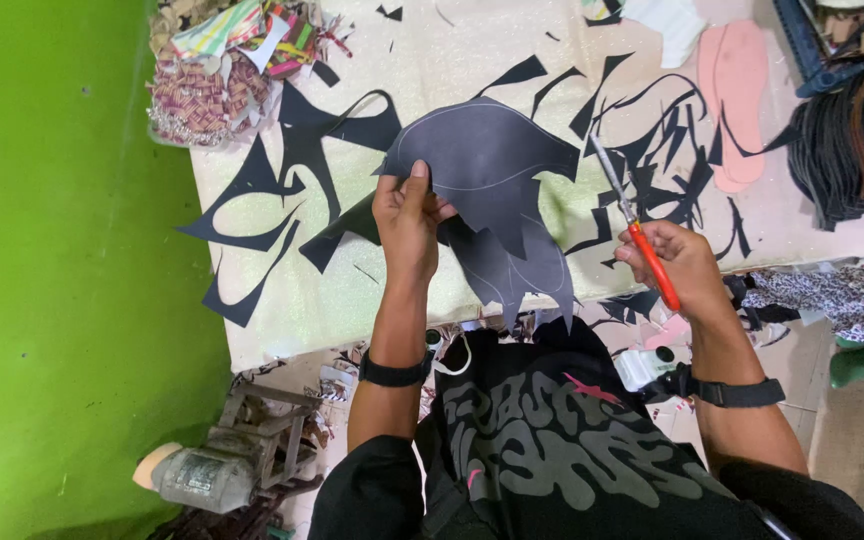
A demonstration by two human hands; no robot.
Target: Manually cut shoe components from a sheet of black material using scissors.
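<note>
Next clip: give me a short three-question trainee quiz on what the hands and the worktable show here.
1. Which hand holds the scissors with orange handles?
2. True or false: the left hand grips a dark sheet marked with thin pale outlines.
3. What lies at the table's far right, beside the black offcuts? A) pink sole-shaped pieces B) a hammer C) a roll of tape

Key
1. The right hand; the blades are slightly open and point up, beside the sheet's edge.
2. True; the thumb presses on its upper face.
3. A
</note>
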